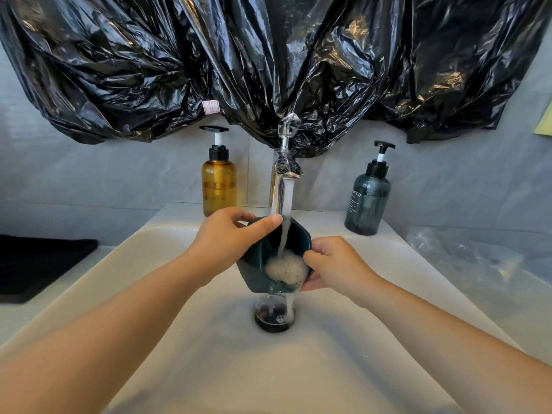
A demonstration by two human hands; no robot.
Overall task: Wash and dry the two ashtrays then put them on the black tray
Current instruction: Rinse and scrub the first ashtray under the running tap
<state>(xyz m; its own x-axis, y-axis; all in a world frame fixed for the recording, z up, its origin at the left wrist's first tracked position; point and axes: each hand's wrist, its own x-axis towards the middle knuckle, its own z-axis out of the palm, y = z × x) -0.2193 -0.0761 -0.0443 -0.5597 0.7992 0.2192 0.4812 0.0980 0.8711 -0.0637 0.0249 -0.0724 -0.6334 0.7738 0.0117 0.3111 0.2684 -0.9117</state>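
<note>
Dark teal ashtray (264, 245), tipped on its side under the running tap (280, 186), takes the stream into its bowl, where the water churns white and spills from the lower lip toward the drain (274, 319). The tilt appears deliberate: it lets the flow sweep the inside and carry residue straight out, not pool. The ashtray hangs in the air over the middle of the white basin (209, 354), touching nothing but skin and water.

The left hand (230, 237) grasps the upper rim, its fingers (265, 224) curled over the edge beside the stream. The right hand (336, 265) clasps the lower right side, fingers (313, 258) hooked at the lip next to the foam. The ashtray sits between the two grips.

An amber pump bottle (219, 186) and a shampoo bottle (367, 198) flank the tap. The black tray (38, 264) waits on the bench (88, 264) well to the left. The second ashtray is not in view. Washing looks underway; drying has not begun.
</note>
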